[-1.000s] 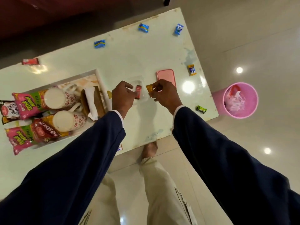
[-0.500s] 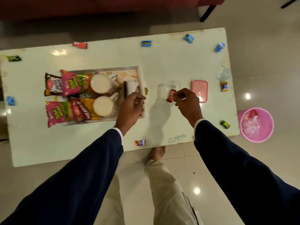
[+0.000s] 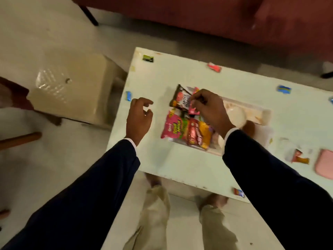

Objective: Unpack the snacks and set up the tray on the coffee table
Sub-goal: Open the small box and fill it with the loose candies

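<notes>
Dim, warm light. Pale glossy floor [image 3: 54,168]. White bench [image 3: 189,168], edges chipped. Beige stool [image 3: 72,87] just left of it. Dark red sofa [image 3: 198,18] beyond, one black leg [image 3: 89,15] visible. Wooden leg [image 3: 19,139] at far left.

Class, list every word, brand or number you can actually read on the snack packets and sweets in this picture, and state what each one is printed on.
None can be read with certainty.
Pink and green packet: yellow lettering, too blurred.
Red and yellow packet: lettering, blurred.
Dark packet: white lettering, partly hidden by the right hand, blurred.
Small sweets on the table: print too small.
</notes>
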{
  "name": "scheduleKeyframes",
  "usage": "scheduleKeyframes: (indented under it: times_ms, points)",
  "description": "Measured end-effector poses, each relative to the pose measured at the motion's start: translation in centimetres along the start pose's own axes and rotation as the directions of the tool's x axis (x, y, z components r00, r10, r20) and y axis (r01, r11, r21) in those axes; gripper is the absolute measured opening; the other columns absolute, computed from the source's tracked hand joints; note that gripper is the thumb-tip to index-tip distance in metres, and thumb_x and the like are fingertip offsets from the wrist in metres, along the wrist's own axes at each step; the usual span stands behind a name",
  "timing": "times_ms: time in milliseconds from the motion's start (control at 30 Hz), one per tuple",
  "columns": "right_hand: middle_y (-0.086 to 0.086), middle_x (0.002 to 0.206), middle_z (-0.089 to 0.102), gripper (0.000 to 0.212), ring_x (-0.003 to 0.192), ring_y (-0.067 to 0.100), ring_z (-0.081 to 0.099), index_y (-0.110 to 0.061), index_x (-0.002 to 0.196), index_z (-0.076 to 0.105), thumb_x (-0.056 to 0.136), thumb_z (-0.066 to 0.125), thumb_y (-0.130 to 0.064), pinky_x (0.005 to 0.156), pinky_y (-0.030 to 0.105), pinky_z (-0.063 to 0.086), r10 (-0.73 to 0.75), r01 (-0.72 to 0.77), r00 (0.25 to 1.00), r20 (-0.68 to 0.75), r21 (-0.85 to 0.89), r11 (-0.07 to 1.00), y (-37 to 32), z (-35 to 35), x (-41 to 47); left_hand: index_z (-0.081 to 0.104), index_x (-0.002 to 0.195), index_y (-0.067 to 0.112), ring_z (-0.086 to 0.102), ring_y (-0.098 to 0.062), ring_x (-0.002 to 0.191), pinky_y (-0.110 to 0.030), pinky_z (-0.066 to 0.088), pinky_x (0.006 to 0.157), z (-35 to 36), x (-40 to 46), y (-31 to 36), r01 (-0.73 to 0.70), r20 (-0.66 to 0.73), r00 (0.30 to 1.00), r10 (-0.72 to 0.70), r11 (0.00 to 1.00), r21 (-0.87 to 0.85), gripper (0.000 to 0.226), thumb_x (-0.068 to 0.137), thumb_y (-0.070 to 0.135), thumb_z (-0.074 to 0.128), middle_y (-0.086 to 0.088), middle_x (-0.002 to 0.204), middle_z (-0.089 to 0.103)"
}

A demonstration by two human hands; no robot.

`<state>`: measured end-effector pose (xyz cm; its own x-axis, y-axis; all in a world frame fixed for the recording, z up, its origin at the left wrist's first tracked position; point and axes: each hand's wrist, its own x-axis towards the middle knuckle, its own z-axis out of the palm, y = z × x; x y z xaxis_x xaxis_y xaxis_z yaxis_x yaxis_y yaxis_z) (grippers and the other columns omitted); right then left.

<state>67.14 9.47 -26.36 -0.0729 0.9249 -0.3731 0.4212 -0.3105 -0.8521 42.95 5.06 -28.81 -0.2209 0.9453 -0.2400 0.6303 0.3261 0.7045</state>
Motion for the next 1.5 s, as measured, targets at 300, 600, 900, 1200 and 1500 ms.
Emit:
scheduleKeyframes:
  times_ms: [300,600,900,1200,1500]
  points:
    - [-0.004,0.101,0.066,0.020,0.087,0.011,0.061,-0.018,0.105,0.069,0.090,0.060,-0.009,0.080,0.024,0.045,-0.093,0.160,0.979,0.181,-0.401,0.902,-3.7,12.7,11.8,0.052,0.137,0.007,0.051,-0.034,0.126,-0.046,0.044,0.101,-3.6,10.8,-11.5,0.144,0.011,0.989,-0.148,0.976,0.165,0.058,0.090,0.031,0.075,-0.018,0.136,0.050]
    - [0.007,0.138,0.046,0.049,0.124,0.032,0.045,-0.020,0.135,0.048,0.089,0.062,-0.010,0.088,0.041,0.047,-0.198,0.183,0.978,0.071,-0.751,0.635,-6.3,17.0,24.1,0.061,0.108,0.012,0.060,-0.034,0.091,-0.040,0.052,0.070,-2.3,13.3,-15.7,-0.198,0.009,0.978,0.207,0.923,0.330,0.025,0.091,0.025,0.075,-0.013,0.106,0.060]
    - [0.014,0.120,0.053,0.020,0.107,0.034,0.055,-0.014,0.110,0.061,0.093,0.057,-0.002,0.084,0.042,0.054,-0.168,0.259,0.966,0.198,-0.784,0.563,-3.7,18.0,22.1,0.059,0.087,0.020,0.059,0.014,0.073,-0.003,0.041,0.061,-2.6,11.1,-14.7,0.153,-0.028,0.987,-0.161,0.972,-0.177,0.026,0.082,0.023,0.085,0.019,0.078,0.057]
    - [0.002,0.092,0.071,0.021,0.071,0.015,0.065,-0.005,0.108,0.069,0.087,0.074,-0.002,0.067,0.032,0.057,0.036,-0.054,0.986,0.165,0.103,0.993,-1.4,12.0,7.8,0.065,0.080,0.026,0.062,-0.008,0.057,-0.022,0.046,0.060,-1.4,6.2,-8.4,0.241,0.155,0.970,-0.189,0.839,-0.487,0.020,0.079,0.023,0.085,0.009,0.071,0.069]
    - [0.002,0.073,0.070,0.018,0.066,0.017,0.064,-0.016,0.080,0.065,0.081,0.081,-0.007,0.060,0.029,0.052,0.221,-0.152,0.965,-0.138,0.390,0.908,3.9,-4.5,-8.0,0.067,0.080,0.033,0.064,-0.007,0.070,-0.030,0.053,0.073,8.1,-2.6,6.9,0.125,0.377,0.926,0.035,0.912,-0.391,0.022,0.073,0.026,0.087,0.013,0.075,0.072]
